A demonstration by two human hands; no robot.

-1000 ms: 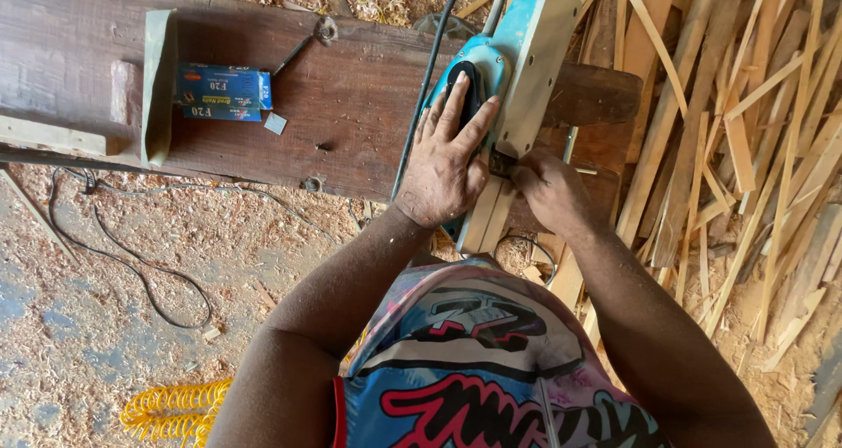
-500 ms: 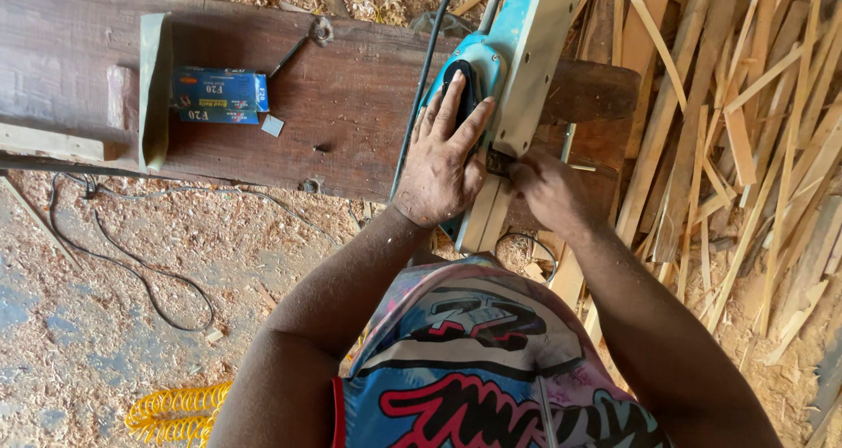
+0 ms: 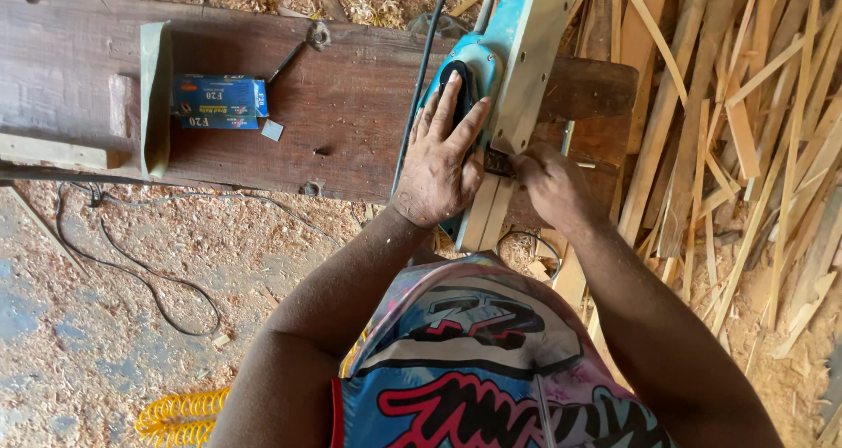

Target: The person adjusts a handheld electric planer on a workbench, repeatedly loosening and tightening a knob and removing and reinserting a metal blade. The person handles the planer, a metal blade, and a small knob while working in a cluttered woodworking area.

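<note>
Nearest, a yellow coiled hose [image 3: 175, 416] lies on the sawdust-strewn floor [image 3: 105, 325], with a thin black cable [image 3: 149, 277] looping above it. The left hand [image 3: 441, 163] lies flat, fingers spread, over the black handle of a blue electric planer [image 3: 517, 58], pressing rather than gripping. The right hand [image 3: 548, 183] is pinched shut on the pale wood strip [image 3: 485, 211] at the planer's near end. The tool sits on a dark, worn plank bench [image 3: 351, 106]. Farther left on it lies a small blue rectangular box [image 3: 217, 102] with a yellow label, beside an upright pale board [image 3: 155, 97]. Rough offcut slats [image 3: 745, 124] pile up on the right.
</note>
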